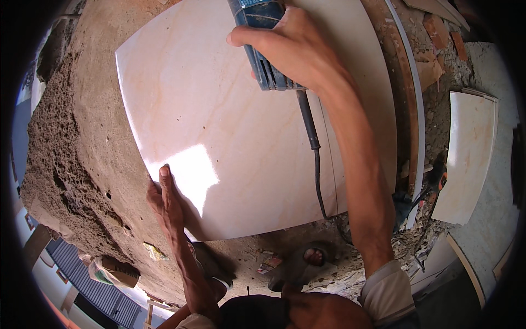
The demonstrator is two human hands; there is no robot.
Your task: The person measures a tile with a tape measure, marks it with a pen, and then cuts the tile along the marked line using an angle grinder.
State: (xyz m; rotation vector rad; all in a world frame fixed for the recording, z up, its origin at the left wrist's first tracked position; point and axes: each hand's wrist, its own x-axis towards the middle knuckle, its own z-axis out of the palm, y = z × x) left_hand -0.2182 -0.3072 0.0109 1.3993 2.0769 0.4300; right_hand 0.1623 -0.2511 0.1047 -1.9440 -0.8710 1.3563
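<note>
A large cream, faintly veined tile (252, 164) lies across the middle of the head view, with a thin straight line along its right part. My right hand (298, 52) is wrapped round a dark blue power tool (266, 71) over the upper part of the tile; a black cord (319, 181) runs from the tool toward the lower edge. My left hand (164, 194) grips the tile's left edge near its lower corner, thumb on top. A bright reflection shows beside that thumb.
Rough concrete (93, 137) borders the tile on the left. A long pale strip (416, 120), broken pieces (435, 30) and stacked cut tiles (464, 153) lie to the right. My foot (313, 256) shows below the tile; a bag (115, 271) lies lower left.
</note>
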